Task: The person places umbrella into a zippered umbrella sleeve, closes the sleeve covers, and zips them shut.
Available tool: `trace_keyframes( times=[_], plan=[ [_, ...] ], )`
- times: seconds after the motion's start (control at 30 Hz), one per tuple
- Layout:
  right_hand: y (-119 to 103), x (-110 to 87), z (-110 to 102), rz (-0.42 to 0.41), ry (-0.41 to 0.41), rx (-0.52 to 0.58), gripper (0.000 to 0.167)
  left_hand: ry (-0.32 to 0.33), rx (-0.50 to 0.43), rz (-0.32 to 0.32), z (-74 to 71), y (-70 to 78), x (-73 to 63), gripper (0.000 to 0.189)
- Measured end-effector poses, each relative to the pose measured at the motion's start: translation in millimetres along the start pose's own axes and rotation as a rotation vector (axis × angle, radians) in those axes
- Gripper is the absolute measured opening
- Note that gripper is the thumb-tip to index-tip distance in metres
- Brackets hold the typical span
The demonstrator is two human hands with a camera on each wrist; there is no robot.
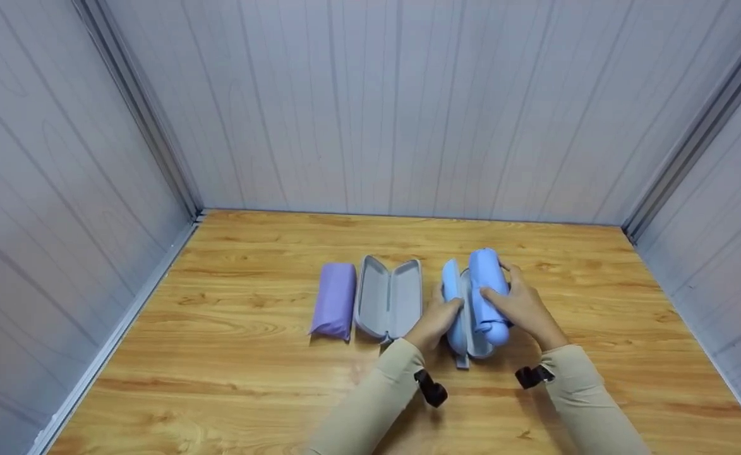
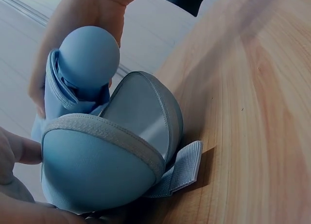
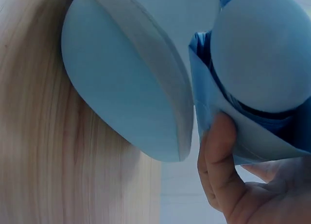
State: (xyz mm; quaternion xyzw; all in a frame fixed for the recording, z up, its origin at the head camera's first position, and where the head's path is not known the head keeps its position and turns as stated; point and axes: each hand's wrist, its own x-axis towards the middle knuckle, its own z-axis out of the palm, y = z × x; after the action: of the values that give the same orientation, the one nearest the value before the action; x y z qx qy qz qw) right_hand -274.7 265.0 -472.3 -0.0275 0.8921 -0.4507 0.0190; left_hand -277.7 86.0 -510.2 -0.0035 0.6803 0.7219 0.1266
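In the head view, my right hand (image 1: 528, 309) grips a blue folded umbrella (image 1: 487, 278), with the thumb on its near side. The umbrella's rounded end (image 3: 260, 54) sticks out of the wrapped fabric. It is held over the right half of an open blue hard case (image 1: 451, 284), which has a grey lining and partly hides behind it. My left hand (image 1: 432, 321) holds the left half of this case, thumb at its rim. A ribbed grey strap (image 2: 187, 163) extends from the case's near end, as the left wrist view shows.
Left of the hands lies a second open case (image 1: 405, 297) with grey lining. Beside it is a purple fabric-wrapped bundle (image 1: 335, 297). The wooden table (image 1: 231, 373) is bounded by pale panel walls (image 1: 370, 114) at the back and both sides.
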Motion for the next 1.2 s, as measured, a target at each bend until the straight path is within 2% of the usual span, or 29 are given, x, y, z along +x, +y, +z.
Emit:
trace_keyframes(
  times=[0.33, 0.53, 0.97, 1.2],
  plan=[
    [3.3, 7.8, 14.0, -0.052, 0.047, -0.117, 0.081, -0.013, -0.001, -0.002, 0.6, 1.2, -1.3, 0.073],
    [6.5, 11.2, 18.0, -0.101, 0.062, -0.226, 0.081, -0.022, 0.004, -0.007, -0.6, 2.7, -1.2, 0.073],
    [11.9, 11.0, 27.2, -0.061, 0.064, -0.474, 0.082, -0.043, -0.018, 0.005, 0.1, 6.5, -4.8, 0.07],
    [15.9, 9.3, 27.4, -0.036, 0.053, -0.506, 0.081, -0.063, -0.037, 0.024, 2.8, 10.5, -6.4, 0.072]
  ],
)
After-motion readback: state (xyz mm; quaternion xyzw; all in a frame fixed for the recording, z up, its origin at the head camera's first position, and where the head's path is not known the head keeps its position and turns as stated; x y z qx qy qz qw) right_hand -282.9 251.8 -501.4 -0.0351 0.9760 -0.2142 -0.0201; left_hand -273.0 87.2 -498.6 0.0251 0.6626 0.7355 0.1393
